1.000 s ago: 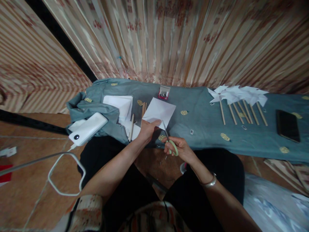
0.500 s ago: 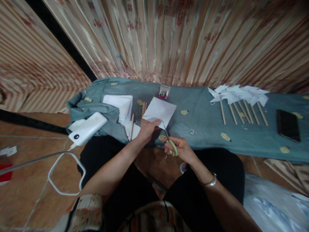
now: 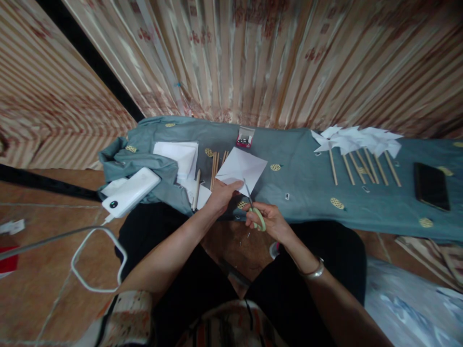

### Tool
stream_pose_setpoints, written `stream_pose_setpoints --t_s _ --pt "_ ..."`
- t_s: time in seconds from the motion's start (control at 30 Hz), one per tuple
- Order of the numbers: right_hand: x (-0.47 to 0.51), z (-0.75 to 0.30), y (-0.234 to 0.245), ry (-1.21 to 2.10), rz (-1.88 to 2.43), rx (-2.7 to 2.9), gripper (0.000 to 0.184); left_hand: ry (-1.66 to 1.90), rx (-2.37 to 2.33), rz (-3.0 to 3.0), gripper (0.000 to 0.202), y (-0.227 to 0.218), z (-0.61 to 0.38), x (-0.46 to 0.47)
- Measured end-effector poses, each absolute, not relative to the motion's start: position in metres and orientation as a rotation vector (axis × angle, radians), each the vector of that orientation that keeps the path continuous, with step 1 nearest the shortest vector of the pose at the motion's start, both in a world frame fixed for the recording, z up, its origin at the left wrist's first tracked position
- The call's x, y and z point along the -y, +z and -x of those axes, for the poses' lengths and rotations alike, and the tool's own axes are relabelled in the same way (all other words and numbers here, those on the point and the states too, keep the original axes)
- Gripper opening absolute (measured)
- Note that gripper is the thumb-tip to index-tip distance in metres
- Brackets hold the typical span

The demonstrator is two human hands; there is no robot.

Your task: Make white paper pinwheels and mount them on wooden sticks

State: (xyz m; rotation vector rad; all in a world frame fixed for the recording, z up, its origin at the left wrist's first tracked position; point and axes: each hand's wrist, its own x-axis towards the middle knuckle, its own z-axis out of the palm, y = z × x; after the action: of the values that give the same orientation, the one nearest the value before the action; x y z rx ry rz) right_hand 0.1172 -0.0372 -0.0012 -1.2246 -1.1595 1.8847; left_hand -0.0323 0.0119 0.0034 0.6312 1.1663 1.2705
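Note:
A square sheet of white paper is pinched at its near left edge by my left hand, thumb on top. My right hand grips green-handled scissors, fingers in the loops. The scissor blades reach into the paper's near corner, close to my left thumb. Another slit shows at the paper's left corner. Just behind the sheet sits a small open red box of shiny metal pins. Several wooden sticks lie to its left, partly hidden by the paper.
White paper sheets, a pen and a white power bank with a cable lie left. Several paper pinwheels on sticks and a dark phone lie right on the green cloth. A pleated curtain hangs behind.
The paper has shifted slightly to the right and tilted a little, with my left hand moving along. The scissors stay at the near corner, almost in the same place.

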Motion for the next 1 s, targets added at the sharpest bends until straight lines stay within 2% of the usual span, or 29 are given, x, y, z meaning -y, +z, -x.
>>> stream_pose_setpoints --t_s 1.0 --pt "0.0355 -0.117 -0.0047 1.825 1.247 1.167 0.04 1.247 -1.157 -0.663 0.02 -0.0036 0.0299 -0.0079"
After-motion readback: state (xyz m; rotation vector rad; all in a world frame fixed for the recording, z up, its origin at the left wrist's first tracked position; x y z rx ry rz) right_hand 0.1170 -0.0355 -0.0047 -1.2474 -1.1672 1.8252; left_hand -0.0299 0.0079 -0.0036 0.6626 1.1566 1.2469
